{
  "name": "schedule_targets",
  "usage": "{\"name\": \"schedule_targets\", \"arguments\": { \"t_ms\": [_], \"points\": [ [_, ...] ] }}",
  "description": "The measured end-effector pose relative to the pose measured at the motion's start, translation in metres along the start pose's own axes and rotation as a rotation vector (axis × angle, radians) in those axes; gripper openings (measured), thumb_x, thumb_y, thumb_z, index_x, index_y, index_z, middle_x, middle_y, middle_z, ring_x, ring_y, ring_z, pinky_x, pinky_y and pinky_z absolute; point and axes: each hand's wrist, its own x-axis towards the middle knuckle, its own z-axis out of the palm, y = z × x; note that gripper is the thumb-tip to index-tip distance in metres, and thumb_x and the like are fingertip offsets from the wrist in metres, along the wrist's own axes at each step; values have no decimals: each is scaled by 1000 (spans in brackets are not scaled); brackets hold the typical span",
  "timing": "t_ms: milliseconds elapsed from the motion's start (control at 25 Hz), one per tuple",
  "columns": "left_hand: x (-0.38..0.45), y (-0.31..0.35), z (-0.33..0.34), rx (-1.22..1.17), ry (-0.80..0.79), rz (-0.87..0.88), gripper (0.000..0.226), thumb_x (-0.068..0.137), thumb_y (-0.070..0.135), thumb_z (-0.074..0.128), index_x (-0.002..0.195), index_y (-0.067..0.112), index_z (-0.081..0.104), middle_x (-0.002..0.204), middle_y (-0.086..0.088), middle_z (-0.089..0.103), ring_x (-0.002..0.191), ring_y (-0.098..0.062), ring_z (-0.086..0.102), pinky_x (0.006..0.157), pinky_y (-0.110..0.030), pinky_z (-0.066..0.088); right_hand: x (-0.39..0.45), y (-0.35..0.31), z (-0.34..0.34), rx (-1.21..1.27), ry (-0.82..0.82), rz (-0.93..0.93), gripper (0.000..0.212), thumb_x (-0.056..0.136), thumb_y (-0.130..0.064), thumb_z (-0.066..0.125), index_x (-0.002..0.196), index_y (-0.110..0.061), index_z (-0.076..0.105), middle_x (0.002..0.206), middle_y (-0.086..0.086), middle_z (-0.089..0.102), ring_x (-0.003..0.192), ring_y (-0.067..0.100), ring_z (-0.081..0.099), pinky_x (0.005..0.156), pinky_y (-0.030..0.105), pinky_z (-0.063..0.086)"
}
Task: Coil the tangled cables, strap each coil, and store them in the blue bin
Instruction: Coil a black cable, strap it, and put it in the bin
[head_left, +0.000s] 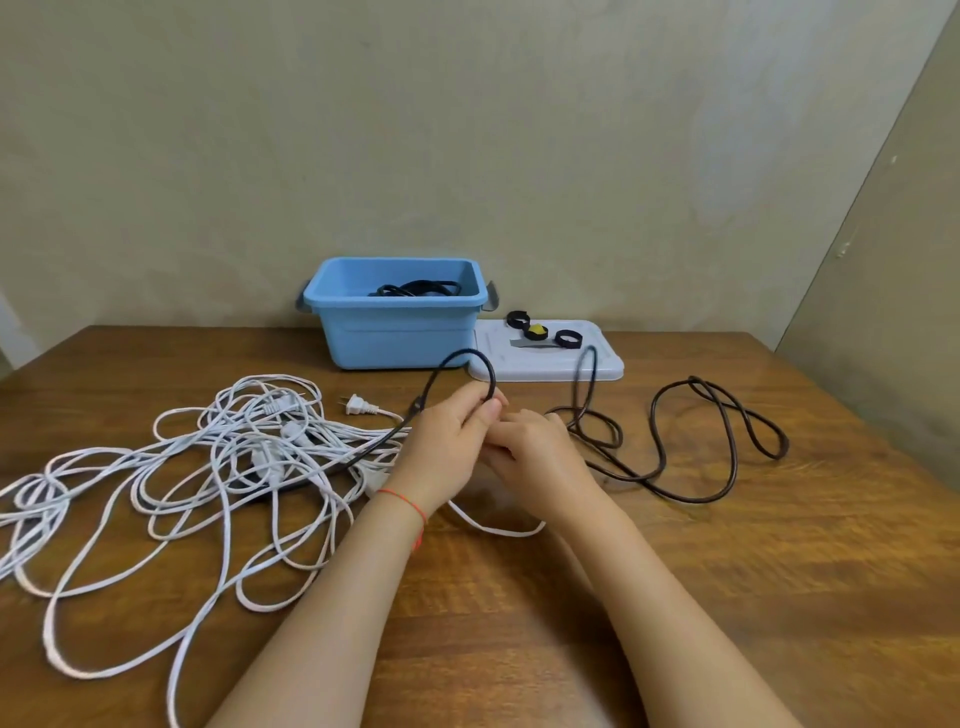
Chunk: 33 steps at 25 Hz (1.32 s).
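A wooden table (675, 597) fills the lower half of the view, set against a plain beige wall (467, 130); its grained top looks smooth, so cables are judged likely to slide on it rather than snag. At 9 o'clock from the hands a tangle of white cables (208, 467) is spread in loose overlapping loops, a two-pin plug (358, 405) lying at its far edge. These are thin and limp — judged light, and apt to knot if pulled hard. At 3 o'clock a black cable (701, 447) trails in open curves across the wood; it is thicker, holds its bends, and is judged springy enough to need a firm hold while it is coiled. At 12 o'clock the blue bin (395, 338) stands by the wall with a black coil (415, 288) already inside. Just beside it, at 1 o'clock, a white lid (597, 364) is laid flat, and several strap rings (566, 339) rest on it.

The left hand (452, 441) is closed around the black cable where an arch of it rises above the fingers — a sound place to gather each new loop. The right hand (535, 452) is curled against the left, but whether it pinches the cable cannot be told.
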Motion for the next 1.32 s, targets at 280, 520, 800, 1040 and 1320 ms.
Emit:
{"name": "schedule_targets", "arguments": {
  "t_ms": [280, 520, 800, 1040, 1320],
  "points": [
    [3, 2, -15, 212, 24, -118, 46, 102, 46, 40, 75, 16, 60, 67, 5, 58, 70, -18, 55, 65, -34, 41, -2, 5, -28, 373, 98, 272, 29, 78, -40, 80, 73, -20, 60, 59, -12, 53, 58, 4, 47, 55, 15, 36],
    [-1, 18, -21, -456, -127, -307, 54, 97, 45, 56, 53, 23, 32, 51, 1, 25, 46, -15, 25, 48, -28, 21, -2, 19, -48, 708, 259, 415, 16, 91, -9, 65, 98, -20, 72, 90, -5, 72, 88, 3, 66, 79, 17, 53],
    [2, 9, -23, -712, -20, -428, 41, 100, 45, 51, 71, 17, 43, 50, 5, 26, 41, -11, 23, 42, -25, 25, 0, 18, -38, 456, 122, 503, 18, 95, -26, 65, 112, -29, 62, 89, -9, 66, 84, 4, 63, 71, 15, 49],
    [3, -3, -17, -700, -91, -489, 32, 91, 27, 69, 74, 19, 44, 52, 6, 26, 40, -7, 22, 39, -20, 23, 0, 11, -31, 587, 126, 558, 7, 101, -17, 53, 102, -19, 60, 80, 3, 67, 61, 12, 63, 59, 29, 57],
    [5, -5, -13, -596, -50, -537, 27, 97, 19, 62, 73, 14, 50, 50, 4, 27, 39, -9, 23, 38, -20, 23, 4, -1, -32, 1057, 141, 624, 9, 104, -12, 46, 105, -10, 54, 85, 12, 65, 71, 26, 66, 67, 40, 60]
  ]
}}
